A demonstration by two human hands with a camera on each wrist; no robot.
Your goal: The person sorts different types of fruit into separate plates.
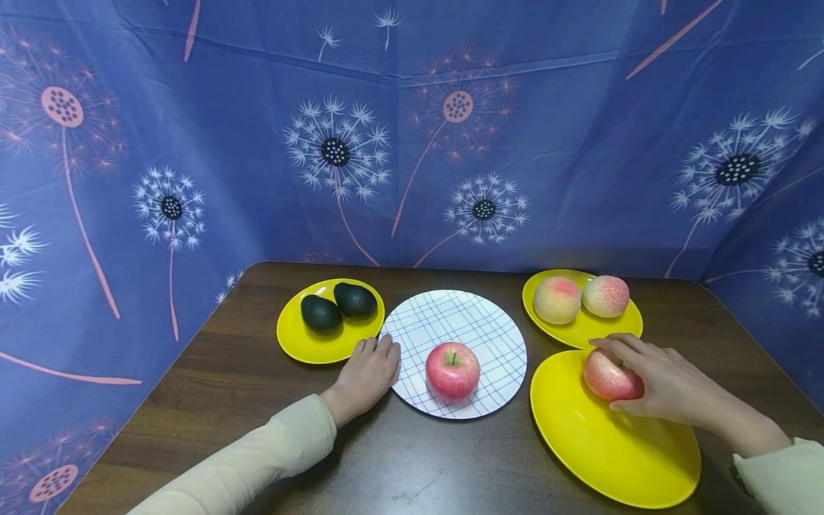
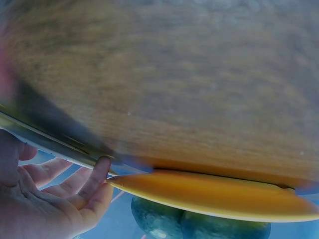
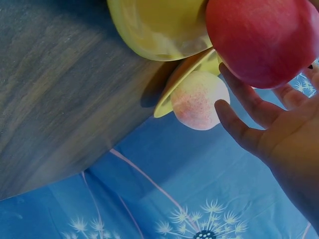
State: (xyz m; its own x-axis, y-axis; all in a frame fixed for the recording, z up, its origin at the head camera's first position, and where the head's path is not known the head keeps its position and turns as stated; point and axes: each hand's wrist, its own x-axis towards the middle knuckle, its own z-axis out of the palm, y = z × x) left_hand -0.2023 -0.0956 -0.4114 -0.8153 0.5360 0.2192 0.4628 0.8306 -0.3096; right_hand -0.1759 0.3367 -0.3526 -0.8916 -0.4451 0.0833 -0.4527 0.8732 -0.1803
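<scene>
My right hand (image 1: 650, 379) grips a red apple (image 1: 611, 375) over the large yellow plate (image 1: 611, 458), thumb on the near side and fingers on the far side. In the right wrist view the same apple (image 3: 261, 40) sits against the fingers (image 3: 249, 102). My left hand (image 1: 368, 375) rests at the left rim of the white checked plate (image 1: 502, 343), its fingertips right at the edge. From the left wrist, the fingers (image 2: 94, 184) show beside that rim and the small yellow plate (image 2: 214, 194). Another red apple (image 1: 453, 372) lies on the white plate, stem upward.
Two dark green avocados (image 1: 322, 315) lie on the left yellow plate (image 1: 302, 352). Behind the large yellow plate, two peaches (image 1: 557, 300) lie on a smaller yellow plate (image 1: 582, 336). A blue dandelion-patterned cloth (image 1: 412, 143) hangs behind the brown wooden table (image 1: 399, 465).
</scene>
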